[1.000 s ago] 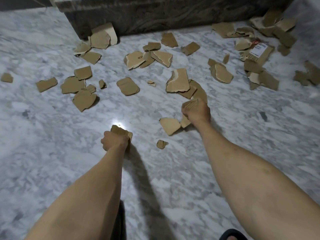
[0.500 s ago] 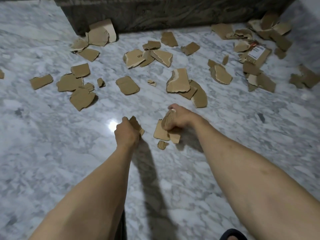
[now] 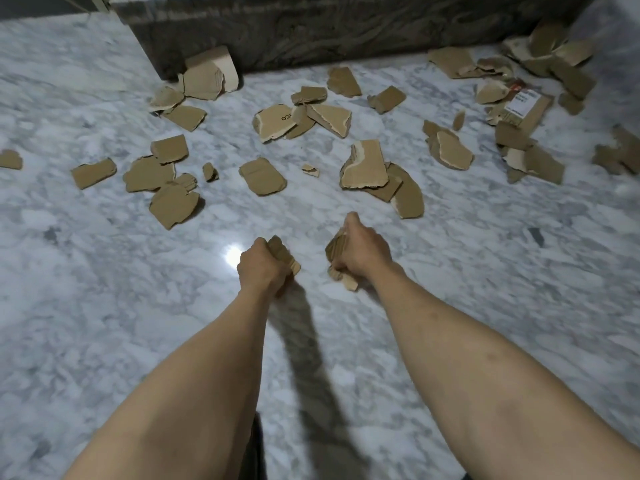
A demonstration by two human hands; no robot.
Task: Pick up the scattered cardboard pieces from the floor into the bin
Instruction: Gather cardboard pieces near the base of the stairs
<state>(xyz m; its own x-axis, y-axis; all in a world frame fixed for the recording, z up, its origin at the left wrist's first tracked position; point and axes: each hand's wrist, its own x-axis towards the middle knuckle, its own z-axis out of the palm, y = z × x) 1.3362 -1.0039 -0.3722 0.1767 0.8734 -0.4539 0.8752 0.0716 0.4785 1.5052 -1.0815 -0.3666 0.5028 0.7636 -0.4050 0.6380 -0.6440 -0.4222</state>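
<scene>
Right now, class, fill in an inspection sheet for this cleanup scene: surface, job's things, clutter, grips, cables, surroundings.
Surface: grey-white marble floor, with one bright light reflection.
Job's things: torn cardboard pieces scattered across the far floor; one labelled cardboard piece at far right. Bin: nothing seen.
Clutter: nothing seen besides the cardboard.
Grips: left hand closed on a cardboard stack; right hand closed on cardboard scraps, lowest scrap near the floor.
Cables: nothing seen.
Surroundings: dark stone base along the back, with a cardboard piece leaning against it.
</scene>
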